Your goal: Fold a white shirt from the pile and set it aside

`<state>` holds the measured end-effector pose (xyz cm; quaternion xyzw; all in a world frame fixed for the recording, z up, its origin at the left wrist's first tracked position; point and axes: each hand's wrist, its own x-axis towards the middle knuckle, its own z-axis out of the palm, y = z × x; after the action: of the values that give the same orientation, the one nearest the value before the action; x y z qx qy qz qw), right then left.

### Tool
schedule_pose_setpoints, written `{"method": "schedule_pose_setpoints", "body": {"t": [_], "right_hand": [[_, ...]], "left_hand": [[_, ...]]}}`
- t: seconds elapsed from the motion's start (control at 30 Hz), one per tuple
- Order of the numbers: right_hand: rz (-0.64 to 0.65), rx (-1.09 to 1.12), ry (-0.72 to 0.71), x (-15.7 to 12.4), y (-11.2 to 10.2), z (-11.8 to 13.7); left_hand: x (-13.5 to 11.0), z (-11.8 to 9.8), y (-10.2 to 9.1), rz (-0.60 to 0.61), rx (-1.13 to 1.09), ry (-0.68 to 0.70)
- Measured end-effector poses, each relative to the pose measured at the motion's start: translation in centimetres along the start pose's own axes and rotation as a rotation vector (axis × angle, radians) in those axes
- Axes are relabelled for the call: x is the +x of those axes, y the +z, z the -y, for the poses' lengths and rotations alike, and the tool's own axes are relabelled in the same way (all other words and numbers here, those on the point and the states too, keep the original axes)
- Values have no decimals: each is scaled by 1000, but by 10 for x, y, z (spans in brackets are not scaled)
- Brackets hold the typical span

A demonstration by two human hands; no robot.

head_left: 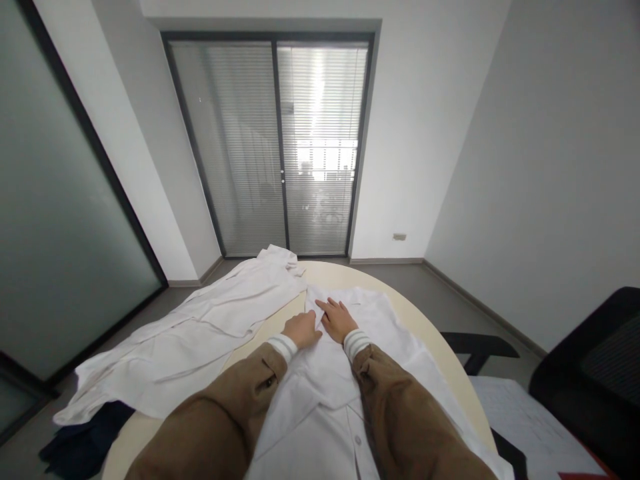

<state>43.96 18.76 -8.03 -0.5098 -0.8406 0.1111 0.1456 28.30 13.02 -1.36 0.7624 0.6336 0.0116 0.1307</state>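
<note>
We note both hands on the white shirt (345,393) spread across the round table (435,333): left hand (301,330) curled, seemingly pinching a fold at its fingertips; right hand (340,319) flat, fingers extended, pressing cloth just beside it, likely to hold the fold. A second white garment (200,327) lies left of the fingers.

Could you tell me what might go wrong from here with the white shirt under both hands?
The left hand and right hand press the far end of the white shirt, whose right side drapes over the round table edge; its weight could drag it off. A second white garment lies just to the left, so cloth might get caught up together. Brown sleeves resting on the shirt may crease it.
</note>
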Motion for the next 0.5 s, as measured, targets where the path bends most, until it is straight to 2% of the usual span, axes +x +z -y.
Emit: {"method": "schedule_pose_setpoints", "body": {"t": [0.27,0.37,0.5], "right_hand": [[-1,-48,-6,3,1,4],[35,-80,3,5,-4,10],[4,-88,54,8,-14,21]], "left_hand": [[-64,50,-27,135,80,8],[-80,53,-34,132,54,46],[-88,43,-42,83,-152,120]]}}
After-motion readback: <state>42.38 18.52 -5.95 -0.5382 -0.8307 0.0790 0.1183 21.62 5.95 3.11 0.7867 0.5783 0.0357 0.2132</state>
